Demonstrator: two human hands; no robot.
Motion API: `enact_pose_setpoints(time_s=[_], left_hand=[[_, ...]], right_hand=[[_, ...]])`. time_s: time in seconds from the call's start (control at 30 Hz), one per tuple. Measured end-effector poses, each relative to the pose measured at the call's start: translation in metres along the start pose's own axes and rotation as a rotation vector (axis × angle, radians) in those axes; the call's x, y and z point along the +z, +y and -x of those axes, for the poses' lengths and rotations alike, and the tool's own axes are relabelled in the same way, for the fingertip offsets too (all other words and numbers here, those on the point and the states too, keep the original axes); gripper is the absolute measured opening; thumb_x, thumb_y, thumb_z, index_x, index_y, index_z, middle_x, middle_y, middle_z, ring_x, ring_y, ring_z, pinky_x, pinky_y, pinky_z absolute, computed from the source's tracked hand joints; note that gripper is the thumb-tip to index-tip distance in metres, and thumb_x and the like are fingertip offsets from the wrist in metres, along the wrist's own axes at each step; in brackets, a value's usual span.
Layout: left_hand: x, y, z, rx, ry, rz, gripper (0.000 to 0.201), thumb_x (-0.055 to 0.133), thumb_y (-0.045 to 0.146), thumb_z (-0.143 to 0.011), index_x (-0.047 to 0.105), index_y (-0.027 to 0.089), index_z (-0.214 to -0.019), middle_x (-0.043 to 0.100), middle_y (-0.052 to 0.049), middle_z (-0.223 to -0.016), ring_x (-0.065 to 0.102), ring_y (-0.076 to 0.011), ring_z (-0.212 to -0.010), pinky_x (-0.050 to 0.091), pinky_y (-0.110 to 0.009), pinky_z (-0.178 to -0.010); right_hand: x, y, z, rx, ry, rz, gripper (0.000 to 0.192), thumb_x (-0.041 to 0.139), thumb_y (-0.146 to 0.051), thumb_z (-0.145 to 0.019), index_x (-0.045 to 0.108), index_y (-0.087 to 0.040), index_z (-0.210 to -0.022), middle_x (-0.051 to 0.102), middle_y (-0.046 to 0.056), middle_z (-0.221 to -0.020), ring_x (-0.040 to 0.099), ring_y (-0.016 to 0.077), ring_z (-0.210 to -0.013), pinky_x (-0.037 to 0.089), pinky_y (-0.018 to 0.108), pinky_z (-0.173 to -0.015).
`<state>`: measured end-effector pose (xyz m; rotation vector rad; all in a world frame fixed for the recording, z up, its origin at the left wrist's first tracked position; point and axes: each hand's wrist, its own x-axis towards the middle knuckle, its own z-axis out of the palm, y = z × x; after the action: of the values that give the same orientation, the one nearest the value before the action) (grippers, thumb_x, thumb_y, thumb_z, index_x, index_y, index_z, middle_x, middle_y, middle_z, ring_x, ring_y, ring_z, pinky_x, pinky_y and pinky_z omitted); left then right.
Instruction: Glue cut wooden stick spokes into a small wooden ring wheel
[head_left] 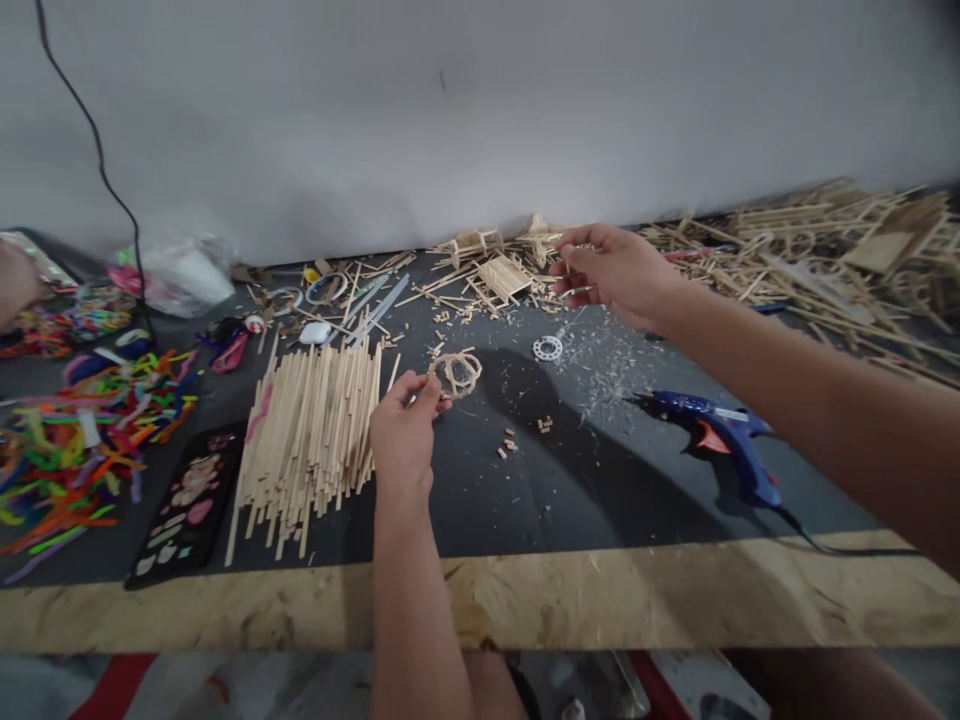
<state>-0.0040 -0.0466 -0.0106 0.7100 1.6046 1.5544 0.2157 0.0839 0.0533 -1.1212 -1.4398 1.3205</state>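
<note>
Beside the bundle of wooden sticks (311, 430), a small stick wheel (456, 372) is pinched by the left hand (405, 430), while beyond it a thin stick (574, 292) is pinched by the right hand (611, 270), apparently for fitting; careful alignment seems needed.

Both forearms bare, no sleeves in view; left hand (403, 436) at lower centre and right hand (611, 272) at upper right wear no gloves, rings or watch.
</note>
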Motion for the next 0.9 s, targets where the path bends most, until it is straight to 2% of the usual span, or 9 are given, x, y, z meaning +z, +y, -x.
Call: enact_pose_setpoints(time_s=[0.17,0.23,0.37,0.5,0.63,0.77,0.9], left_hand=[[0.006,0.009,0.021,-0.001,-0.115,0.044,0.025,0.072,0.029,-0.065,0.066,0.012,-0.083,0.063,-0.003,-0.070,0.058,-0.0093,-0.057,0.049,-0.023,-0.059],[0.009,0.009,0.031,-0.010,-0.154,0.047,0.026,0.072,0.030,-0.065,0.066,0.013,-0.083,0.063,-0.003,-0.071,0.059,-0.0096,-0.058,0.049,-0.022,-0.058],[0.018,0.006,0.050,-0.023,-0.197,0.041,0.027,0.073,0.030,-0.064,0.066,0.013,-0.084,0.064,-0.002,-0.069,0.059,-0.0096,-0.058,0.050,-0.021,-0.057],[0.029,0.002,0.071,-0.010,-0.242,0.031,0.028,0.073,0.030,-0.065,0.066,0.014,-0.085,0.065,-0.001,-0.069,0.060,-0.0098,-0.058,0.051,-0.022,-0.059],[0.042,-0.002,0.087,0.003,-0.266,-0.016,0.027,0.071,0.031,-0.066,0.066,0.014,-0.085,0.064,-0.001,-0.067,0.060,-0.0101,-0.057,0.052,-0.022,-0.059],[0.050,-0.006,0.097,0.041,-0.308,-0.115,0.025,0.069,0.033,-0.068,0.066,0.015,-0.085,0.065,-0.001,-0.069,0.062,-0.0112,-0.059,0.052,-0.022,-0.058],[0.056,-0.007,0.105,0.058,-0.356,-0.196,0.024,0.067,0.035,-0.071,0.066,0.017,-0.087,0.065,-0.001,-0.070,0.063,-0.0123,-0.059,0.052,-0.023,-0.059]], right_hand=[[-0.010,0.008,0.039,-0.069,-0.080,0.110,0.017,0.061,-0.028,-0.078,0.059,-0.019,-0.093,0.061,0.003,-0.072,0.054,0.0100,-0.058,0.042,0.024,-0.047],[-0.011,0.013,0.062,-0.044,-0.094,0.120,0.017,0.062,-0.031,-0.077,0.058,-0.019,-0.090,0.062,0.002,-0.068,0.054,0.0102,-0.055,0.042,0.025,-0.048],[-0.014,0.028,0.108,0.027,-0.042,0.047,0.017,0.063,-0.034,-0.076,0.056,-0.019,-0.075,0.060,-0.001,-0.063,0.054,0.0086,-0.053,0.044,0.023,-0.048],[-0.017,0.043,0.142,0.099,-0.010,-0.060,0.017,0.065,-0.034,-0.073,0.060,-0.019,-0.078,0.061,-0.001,-0.066,0.057,0.0094,-0.058,0.049,0.024,-0.057],[-0.019,0.051,0.163,0.164,-0.054,-0.137,0.021,0.065,-0.034,-0.073,0.061,-0.019,-0.088,0.065,0.001,-0.077,0.063,0.0127,-0.069,0.053,0.029,-0.067],[-0.021,0.052,0.177,0.185,-0.063,-0.133,0.020,0.064,-0.036,-0.073,0.060,-0.018,-0.082,0.065,0.001,-0.073,0.063,0.0125,-0.064,0.053,0.027,-0.061],[-0.024,0.052,0.188,0.176,-0.004,-0.053,0.022,0.064,-0.038,-0.073,0.062,-0.017,-0.078,0.062,-0.001,-0.066,0.056,0.0087,-0.050,0.049,0.024,-0.050]])
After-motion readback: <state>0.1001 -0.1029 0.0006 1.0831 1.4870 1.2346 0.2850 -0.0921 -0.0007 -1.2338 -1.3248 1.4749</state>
